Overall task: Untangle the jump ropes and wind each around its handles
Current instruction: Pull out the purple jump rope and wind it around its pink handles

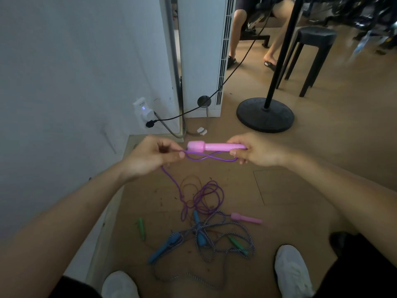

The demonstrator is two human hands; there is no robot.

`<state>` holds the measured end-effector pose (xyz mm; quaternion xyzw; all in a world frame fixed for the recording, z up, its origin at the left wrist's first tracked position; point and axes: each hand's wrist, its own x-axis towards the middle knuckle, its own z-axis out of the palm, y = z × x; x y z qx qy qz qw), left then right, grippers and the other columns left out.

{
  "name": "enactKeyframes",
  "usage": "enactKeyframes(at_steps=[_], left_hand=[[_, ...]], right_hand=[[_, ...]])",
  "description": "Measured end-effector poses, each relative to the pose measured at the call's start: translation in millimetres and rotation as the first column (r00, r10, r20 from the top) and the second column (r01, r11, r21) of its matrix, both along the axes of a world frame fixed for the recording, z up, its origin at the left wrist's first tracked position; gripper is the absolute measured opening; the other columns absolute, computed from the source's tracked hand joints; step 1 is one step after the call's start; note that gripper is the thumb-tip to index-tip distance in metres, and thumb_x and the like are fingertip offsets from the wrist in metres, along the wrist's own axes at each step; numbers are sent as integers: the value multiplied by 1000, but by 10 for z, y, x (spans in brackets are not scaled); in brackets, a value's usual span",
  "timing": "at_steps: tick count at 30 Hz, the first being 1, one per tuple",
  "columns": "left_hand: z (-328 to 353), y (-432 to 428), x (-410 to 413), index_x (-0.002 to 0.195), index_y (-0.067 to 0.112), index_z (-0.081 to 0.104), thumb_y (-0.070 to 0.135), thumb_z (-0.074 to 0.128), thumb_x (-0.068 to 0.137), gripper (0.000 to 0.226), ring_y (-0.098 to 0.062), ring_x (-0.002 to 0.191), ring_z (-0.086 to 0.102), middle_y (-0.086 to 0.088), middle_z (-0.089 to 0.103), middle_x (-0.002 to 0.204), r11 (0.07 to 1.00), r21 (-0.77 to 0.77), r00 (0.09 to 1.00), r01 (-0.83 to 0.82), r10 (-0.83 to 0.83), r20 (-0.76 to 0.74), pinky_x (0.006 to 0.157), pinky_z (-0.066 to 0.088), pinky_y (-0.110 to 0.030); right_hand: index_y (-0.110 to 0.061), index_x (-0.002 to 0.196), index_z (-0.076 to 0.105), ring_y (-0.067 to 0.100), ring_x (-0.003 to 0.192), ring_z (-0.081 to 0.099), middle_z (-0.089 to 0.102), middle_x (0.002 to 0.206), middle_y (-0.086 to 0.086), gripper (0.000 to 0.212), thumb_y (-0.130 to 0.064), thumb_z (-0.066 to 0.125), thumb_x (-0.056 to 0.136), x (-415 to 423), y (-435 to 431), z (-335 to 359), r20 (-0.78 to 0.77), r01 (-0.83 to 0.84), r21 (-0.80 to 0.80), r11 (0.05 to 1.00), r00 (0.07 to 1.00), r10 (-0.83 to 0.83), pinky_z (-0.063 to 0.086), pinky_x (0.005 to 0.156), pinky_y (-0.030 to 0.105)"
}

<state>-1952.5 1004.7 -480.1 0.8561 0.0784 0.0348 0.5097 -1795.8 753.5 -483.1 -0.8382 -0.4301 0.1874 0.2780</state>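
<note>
My right hand grips the thin end of a pink handle, held level at chest height. My left hand pinches the purple rope, which crosses in a loop just under the handle. The same rope drops from my left hand to a loose purple coil on the floor, ending at a second pink handle. A blue-and-white braided rope with two blue handles lies tangled there, along with two green handles on a thin dark cord.
A white wall with a socket and plug is on the left. A black stand base and a black stool stand behind; a seated person's legs are beyond. My white shoes flank the pile.
</note>
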Motion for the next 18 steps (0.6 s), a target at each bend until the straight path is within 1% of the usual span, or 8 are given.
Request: enactKeyframes(at_steps=[3, 4, 6, 8, 10, 12, 14, 18], left_hand=[[61, -20, 24, 85, 13, 76, 11, 76, 85, 3, -8, 53, 52, 9, 64, 59, 1000, -16, 995, -8, 10, 96, 53, 43, -18], [73, -30, 30, 84, 13, 76, 10, 76, 85, 3, -7, 53, 52, 9, 65, 59, 1000, -17, 993, 2, 0, 114, 53, 43, -19], [83, -37, 38, 85, 13, 76, 9, 76, 84, 4, -5, 54, 53, 8, 65, 60, 999, -31, 991, 18, -14, 131, 55, 44, -17], [86, -14, 43, 86, 13, 76, 9, 77, 83, 5, -5, 56, 54, 8, 65, 62, 999, -45, 990, 29, -22, 138, 56, 45, -16], [71, 25, 50, 88, 14, 75, 7, 76, 83, 9, -4, 60, 59, 8, 69, 66, 998, -47, 990, 49, -42, 131, 60, 48, -16], [10, 76, 54, 94, 13, 72, -1, 72, 84, 17, -1, 65, 64, 10, 73, 71, 995, -75, 992, 63, -54, 111, 65, 51, -16], [-83, 125, 36, 96, 10, 69, -4, 66, 88, 17, -2, 67, 65, 9, 73, 71, 992, -110, 993, 64, -53, 102, 69, 53, -17], [-328, 169, -14, 91, 4, 57, 4, 61, 92, 3, -12, 63, 62, 0, 68, 69, 979, -204, 997, 27, -11, 79, 67, 52, -22]], right_hand=[[-10, 112, 65, 9, 64, 63, 66, 87, 2, 18, -6, 55, 98, -100, 28, 1, -8, -82, -46, 996, 997, 82, 57, 72, 43], [-15, 107, 66, 13, 67, 65, 65, 86, 0, 18, -4, 55, 97, -156, 31, 4, -18, -127, -58, 990, 992, 126, 58, 73, 46], [-31, 95, 63, 20, 72, 66, 65, 84, 2, 30, -2, 55, 95, -283, 27, 22, -41, -217, -65, 974, 976, 215, 57, 74, 49], [-35, 93, 61, 15, 71, 66, 64, 81, -1, 34, -2, 56, 95, -383, 0, 78, -87, -278, -42, 960, 958, 274, 57, 72, 44], [-25, 98, 64, 10, 69, 64, 63, 79, -4, 26, 0, 55, 96, -427, -33, 170, -175, -287, 41, 957, 941, 290, 56, 66, 33], [-14, 96, 64, 14, 69, 61, 61, 77, 1, 23, 5, 51, 97, -410, -73, 239, -338, -200, 192, 961, 906, 256, 51, 64, 29], [-5, 95, 61, 17, 69, 55, 57, 76, 7, 24, 11, 44, 97, -356, -102, 248, -528, -41, 342, 939, 818, 228, 47, 63, 27], [2, 101, 59, 15, 66, 53, 55, 76, 8, 21, 10, 41, 98, -294, -82, 150, -688, 247, 447, 860, 709, 154, 45, 62, 25]])
